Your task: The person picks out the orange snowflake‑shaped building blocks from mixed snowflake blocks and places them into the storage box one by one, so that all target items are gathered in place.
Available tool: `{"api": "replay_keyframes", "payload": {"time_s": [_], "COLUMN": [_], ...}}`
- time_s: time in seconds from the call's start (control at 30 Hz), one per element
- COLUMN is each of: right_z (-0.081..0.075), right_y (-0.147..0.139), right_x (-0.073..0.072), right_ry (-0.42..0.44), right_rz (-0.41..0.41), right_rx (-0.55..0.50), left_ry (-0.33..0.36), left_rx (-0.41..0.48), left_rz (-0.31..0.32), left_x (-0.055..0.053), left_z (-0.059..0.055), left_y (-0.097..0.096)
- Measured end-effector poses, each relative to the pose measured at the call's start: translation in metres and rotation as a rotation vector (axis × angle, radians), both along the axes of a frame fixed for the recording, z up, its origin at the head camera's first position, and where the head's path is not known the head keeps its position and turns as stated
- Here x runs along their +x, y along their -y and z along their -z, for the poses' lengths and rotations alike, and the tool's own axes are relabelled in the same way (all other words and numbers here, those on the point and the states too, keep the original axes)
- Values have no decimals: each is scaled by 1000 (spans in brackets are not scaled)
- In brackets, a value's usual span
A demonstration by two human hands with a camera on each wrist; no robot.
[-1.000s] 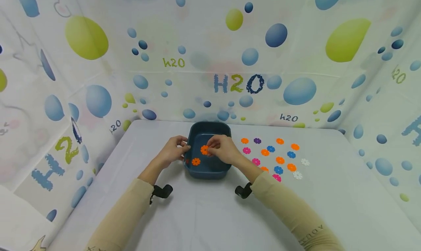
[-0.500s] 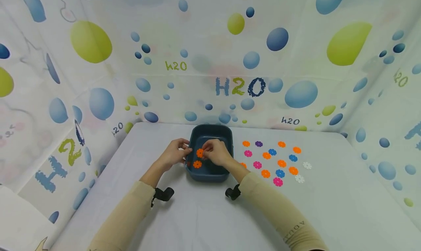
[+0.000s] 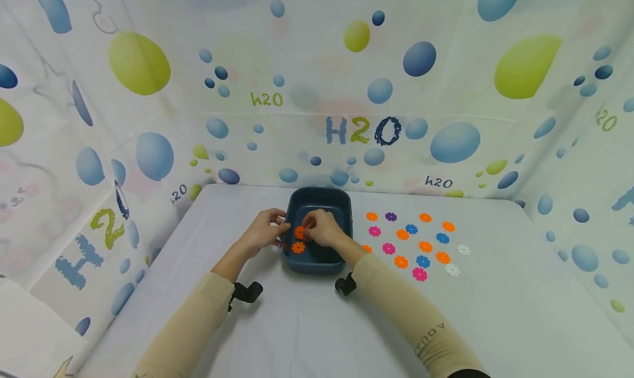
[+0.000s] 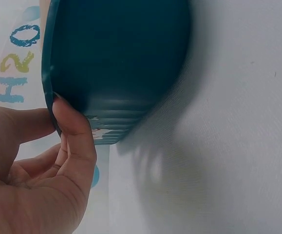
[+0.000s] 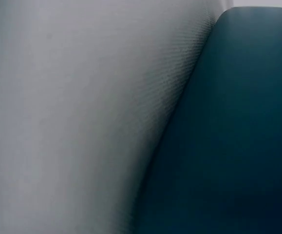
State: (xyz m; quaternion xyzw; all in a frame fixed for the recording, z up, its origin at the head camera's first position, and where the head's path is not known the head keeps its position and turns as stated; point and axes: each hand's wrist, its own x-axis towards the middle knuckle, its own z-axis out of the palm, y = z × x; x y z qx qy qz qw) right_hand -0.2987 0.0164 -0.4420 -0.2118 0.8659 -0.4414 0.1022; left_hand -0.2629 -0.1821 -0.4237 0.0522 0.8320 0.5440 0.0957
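A dark teal rectangular tray (image 3: pixel 317 269) stands on the white-covered table. At its left rim my left hand (image 3: pixel 260 232) pinches the edge; the left wrist view shows this hand (image 4: pixel 43 170) with thumb and fingers on either side of the rim. My right hand (image 3: pixel 324 229) is inside the tray, fingers curled, holding an orange flower-shaped piece (image 3: pixel 299 233) by its right edge. Just below it, another orange flower piece (image 3: pixel 298 247) lies in the tray. In the right wrist view the tray's outer wall (image 5: pixel 228 122) fills the right side and the right hand is almost wholly out of frame.
Right of the tray, several flower pieces lie scattered on the tablecloth: orange (image 3: pixel 425 247), blue (image 3: pixel 423 261), pink (image 3: pixel 420 274), purple (image 3: pixel 391 217) and white (image 3: pixel 452 269). A patterned curtain (image 3: pixel 307 48) hangs behind and at both sides.
My right hand has moved left inside the tray with the orange flower piece, nearer the piece lying there. My left hand stays at the rim. The head view has shifted slightly.
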Motion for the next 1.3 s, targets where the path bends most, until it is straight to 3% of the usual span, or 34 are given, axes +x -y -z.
{"api": "replay_keyframes", "payload": {"time_s": [0.37,1.03,1.3], "right_z": [4,5,-8], "right_y": [-1,0,-8], "right_x": [-8,-6,-4], "right_ry": [-20,-46,-98], "right_rz": [-31,-58,-86], "right_rx": [138,197,170], "left_ry": [-10,13,25], "left_rx": [-4,5,-1], "left_rz": [9,-11,-1], "left_x": [-2,1,-1], "left_z": [-1,-1,-1], "left_y": [-1,-3,-1]}}
